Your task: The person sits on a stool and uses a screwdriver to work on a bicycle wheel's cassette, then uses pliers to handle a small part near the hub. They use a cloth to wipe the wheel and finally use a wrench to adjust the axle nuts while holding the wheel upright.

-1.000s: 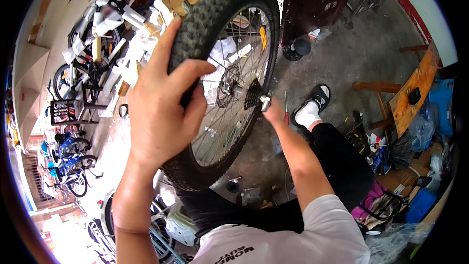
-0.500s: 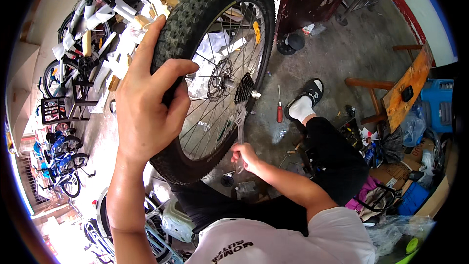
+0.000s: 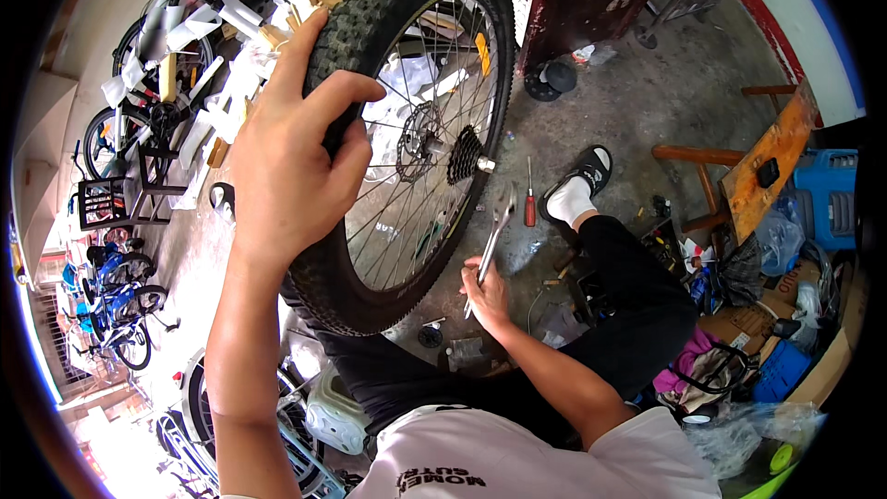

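Note:
A bicycle wheel (image 3: 388,0) with a knobbly black tyre stands upright before me. My left hand (image 3: 291,152) grips the tyre from its left side, thumb and fingers curled round the tread. On the hub I see a brake disc (image 3: 418,142), a black cassette (image 3: 464,155) and a silver axle end (image 3: 486,165). My right hand (image 3: 488,294), low and right of the rim, is closed round a silver wrench (image 3: 492,238). The wrench points upward, its head apart from the cassette and axle. It is seen nearly edge-on, so the jaw's shape is unclear.
A red-handled screwdriver (image 3: 529,208) lies on the floor near my sandalled foot (image 3: 582,185). To the right stands a wooden stool (image 3: 758,180) beside a blue case (image 3: 825,194) and scattered tools. Bicycles and wrapped parts (image 3: 189,32) crowd the left. A dark red door (image 3: 577,5) is ahead.
The wrench has come away from the cassette area, moving right and tilting, with my right hand shifting slightly right. The wheel and my left hand have moved only slightly.

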